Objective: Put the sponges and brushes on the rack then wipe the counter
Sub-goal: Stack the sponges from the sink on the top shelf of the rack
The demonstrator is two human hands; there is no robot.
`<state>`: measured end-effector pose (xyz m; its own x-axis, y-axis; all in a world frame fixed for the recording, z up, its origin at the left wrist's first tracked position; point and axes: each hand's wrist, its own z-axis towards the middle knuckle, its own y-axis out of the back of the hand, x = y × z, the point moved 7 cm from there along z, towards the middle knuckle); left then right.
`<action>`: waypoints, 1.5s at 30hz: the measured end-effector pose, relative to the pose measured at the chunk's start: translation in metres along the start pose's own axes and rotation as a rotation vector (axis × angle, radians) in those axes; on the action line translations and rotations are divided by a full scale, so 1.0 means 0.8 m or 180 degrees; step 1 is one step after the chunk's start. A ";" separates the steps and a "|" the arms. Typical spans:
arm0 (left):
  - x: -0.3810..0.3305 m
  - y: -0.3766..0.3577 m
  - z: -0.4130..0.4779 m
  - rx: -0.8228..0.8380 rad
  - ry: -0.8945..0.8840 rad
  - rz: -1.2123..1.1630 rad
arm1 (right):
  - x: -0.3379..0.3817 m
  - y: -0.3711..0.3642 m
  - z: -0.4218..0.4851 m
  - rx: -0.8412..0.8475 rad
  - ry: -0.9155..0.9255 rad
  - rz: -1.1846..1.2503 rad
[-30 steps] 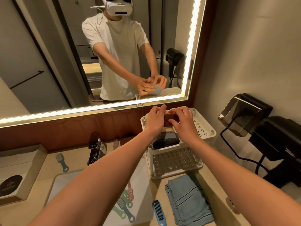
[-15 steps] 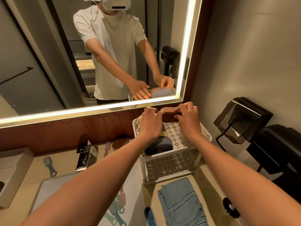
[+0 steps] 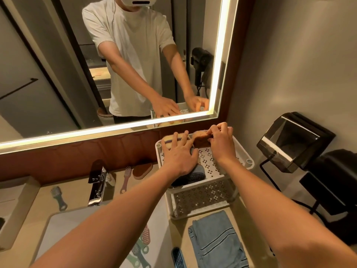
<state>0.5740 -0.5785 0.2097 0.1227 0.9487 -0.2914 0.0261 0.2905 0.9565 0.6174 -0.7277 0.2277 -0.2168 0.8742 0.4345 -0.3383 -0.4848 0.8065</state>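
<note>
A white two-tier perforated rack [image 3: 243,163] stands at the back right of the counter. My left hand [image 3: 179,154] lies flat with fingers spread on a tan sponge [image 3: 170,139] at the top tier's back left. My right hand [image 3: 220,141] pinches a brown sponge [image 3: 201,141] at the tier's back. A dark grey sponge [image 3: 195,176] sits at the tier's front, partly under my left wrist. Loose brushes lie on the counter: a grey one [image 3: 58,198], a pink one [image 3: 126,178], a blue one [image 3: 178,258], and green and pink ones [image 3: 140,252] beside the sink.
A folded blue towel [image 3: 216,242] lies in front of the rack. A brown oval brush [image 3: 142,171] rests by the chrome faucet [image 3: 96,182]. A black wall dispenser [image 3: 289,140] and a dark appliance [image 3: 332,182] with cords stand to the right. The mirror [image 3: 58,64] rises behind.
Both hands have lowered onto the rack's top tier. My left hand has flattened onto the tan sponge, and my right has carried the brown sponge to the back.
</note>
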 end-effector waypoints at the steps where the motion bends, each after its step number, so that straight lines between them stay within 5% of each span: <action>1: 0.001 -0.002 0.000 0.0032 0.0030 0.0004 | 0.000 -0.002 0.001 0.0008 -0.0008 0.0012; 26: -0.001 0.001 0.000 0.0324 0.0022 0.0043 | 0.006 -0.012 0.007 0.0126 -0.0007 -0.0266; 37: 0.058 0.038 -0.036 -0.0156 -0.0107 -0.0034 | 0.096 0.004 -0.021 0.0147 0.0381 -0.0037; 45: 0.116 0.091 -0.096 -0.1069 -0.0484 0.0051 | 0.185 -0.020 -0.055 0.0355 0.0637 0.0053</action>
<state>0.5112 -0.4597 0.2515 0.2671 0.9314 -0.2473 -0.3011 0.3244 0.8967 0.5501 -0.5920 0.2616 -0.4027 0.8377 0.3690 -0.2321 -0.4834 0.8441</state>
